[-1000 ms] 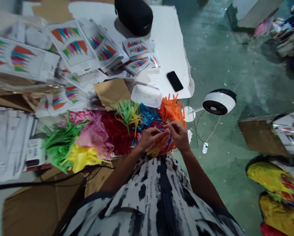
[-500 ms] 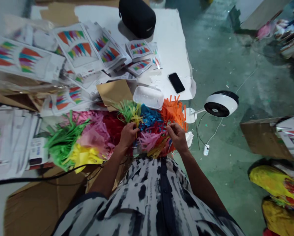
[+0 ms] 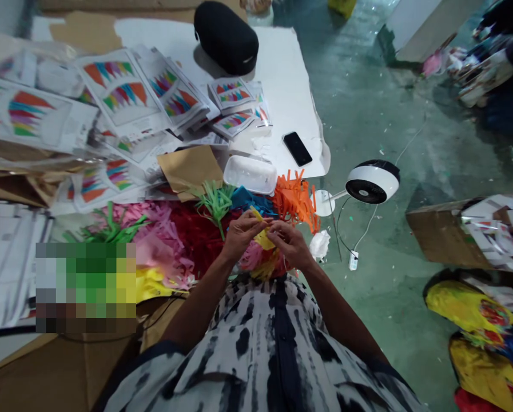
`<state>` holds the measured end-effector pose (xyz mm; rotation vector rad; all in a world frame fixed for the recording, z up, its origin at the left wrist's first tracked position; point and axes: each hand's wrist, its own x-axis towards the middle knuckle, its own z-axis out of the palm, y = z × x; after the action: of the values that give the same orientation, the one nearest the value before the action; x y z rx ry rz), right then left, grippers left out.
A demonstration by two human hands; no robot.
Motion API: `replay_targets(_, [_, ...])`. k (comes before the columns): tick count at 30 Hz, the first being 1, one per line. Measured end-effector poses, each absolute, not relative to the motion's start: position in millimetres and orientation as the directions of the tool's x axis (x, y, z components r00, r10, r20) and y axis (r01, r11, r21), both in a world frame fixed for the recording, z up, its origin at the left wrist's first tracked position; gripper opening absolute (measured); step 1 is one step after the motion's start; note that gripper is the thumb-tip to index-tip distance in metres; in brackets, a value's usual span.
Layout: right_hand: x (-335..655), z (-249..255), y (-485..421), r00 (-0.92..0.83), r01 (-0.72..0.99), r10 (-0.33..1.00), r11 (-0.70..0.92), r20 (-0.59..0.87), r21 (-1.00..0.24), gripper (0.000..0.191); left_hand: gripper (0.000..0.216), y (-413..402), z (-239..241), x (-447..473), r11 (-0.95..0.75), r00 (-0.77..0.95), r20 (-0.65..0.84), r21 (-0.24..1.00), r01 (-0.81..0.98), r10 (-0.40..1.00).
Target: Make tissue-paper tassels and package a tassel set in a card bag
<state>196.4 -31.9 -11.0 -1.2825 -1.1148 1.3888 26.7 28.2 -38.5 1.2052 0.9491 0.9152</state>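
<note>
My left hand [image 3: 241,233] pinches a yellow tissue-paper tassel [image 3: 263,239], whose narrow top pokes up above the fingers. Right beside it, my right hand [image 3: 287,244] is closed with its fingertips on the same tassel; the exact grip there is partly hidden. Below the hands lie pink tassel strips [image 3: 251,256]. An orange tassel [image 3: 297,200], a blue tassel [image 3: 251,200] and a light green tassel [image 3: 215,203] lie just beyond. To the left spread dark red tissue strips [image 3: 202,232], pink fringe [image 3: 164,240] and yellow tissue [image 3: 153,284].
Behind the tassels are a white plastic tray [image 3: 251,173], a brown card piece [image 3: 191,169], a phone [image 3: 297,148] and a black case [image 3: 226,37]. Printed packets [image 3: 123,91] pile up at left. A white fan [image 3: 373,182] stands at right, near a cardboard box [image 3: 440,232].
Both hands have come together in front of my body, bringing the yellow tassel between them. The light green tassel now lies apart from my left hand. The view has shifted slightly.
</note>
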Motion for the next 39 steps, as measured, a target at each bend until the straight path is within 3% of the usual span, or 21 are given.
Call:
replay_targets(9, [207.9, -10.8, -39.0, -0.035, -0.345, 0.906, -0.407, -0.421, -0.846, 0.037, 0.039, 22.6, -36.1, 48.4, 0.331, 0.419, -0.222, 0.921, -0.207, 0.881])
replay_targets(21, [210.5, -8.5, -39.0, -0.066, -0.476, 0.883, -0.437, -0.464, -0.764, 0.035, 0.038, 23.9, -34.0, 51.9, 0.354, 0.452, -0.211, 0.898, -0.260, 0.867])
replay_targets(29, [211.9, -8.0, -39.2, -0.083, -0.434, 0.878, -0.458, -0.471, -0.776, 0.040, 0.030, 28.6, -27.3, 51.4, 0.271, 0.440, -0.155, 0.938, -0.215, 0.885])
replay_targets(33, [208.5, -10.9, -38.2, 0.015, -0.316, 0.881, -0.445, -0.473, -0.838, 0.044, 0.022, 26.6, -16.6, 60.2, 0.264, 0.382, -0.189, 0.952, -0.153, 0.905])
replay_targets(39, [205.3, -17.2, -35.5, 0.163, -0.136, 0.939, -0.284, -0.304, -0.949, 0.038, 0.017, 22.1, -23.0, 73.1, 0.228, 0.229, -0.193, 0.963, -0.140, 0.954])
